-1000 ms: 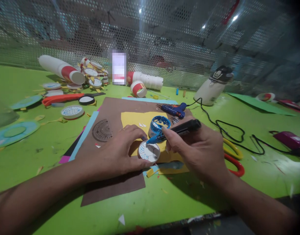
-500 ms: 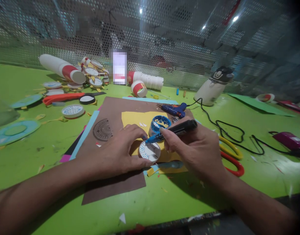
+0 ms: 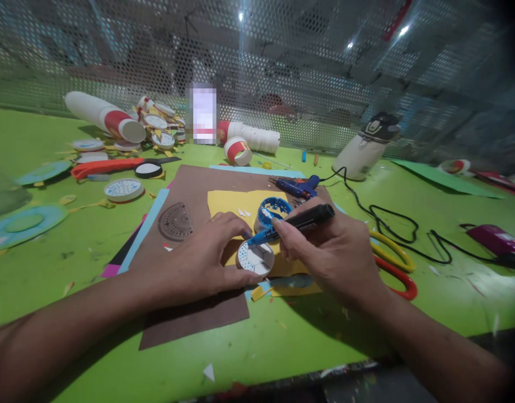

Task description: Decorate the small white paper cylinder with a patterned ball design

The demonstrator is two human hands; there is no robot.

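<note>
With thumb and fingers curved round its edge, my left hand steadies a small round white disc on the papers. Dark lines divide the disc's face into cells, and those on its left carry blue dots. My right hand grips a blue and black marker pen, its tip down at the disc's upper edge. Just behind the pen stands an open blue-rimmed jar. Under these lie yellow paper and a brown sheet. A similar dotted disc rests at the left.
A blue glue gun lies behind the jar, its black cord running right. Scissors with yellow and red handles lie by my right wrist. A protractor, an orange cutter, paper cups and a pale bottle surround the work.
The pen tip stays near the disc's upper edge, with hardly any shift. Both hands and the disc hold their places; the whole view has slid very slightly.
</note>
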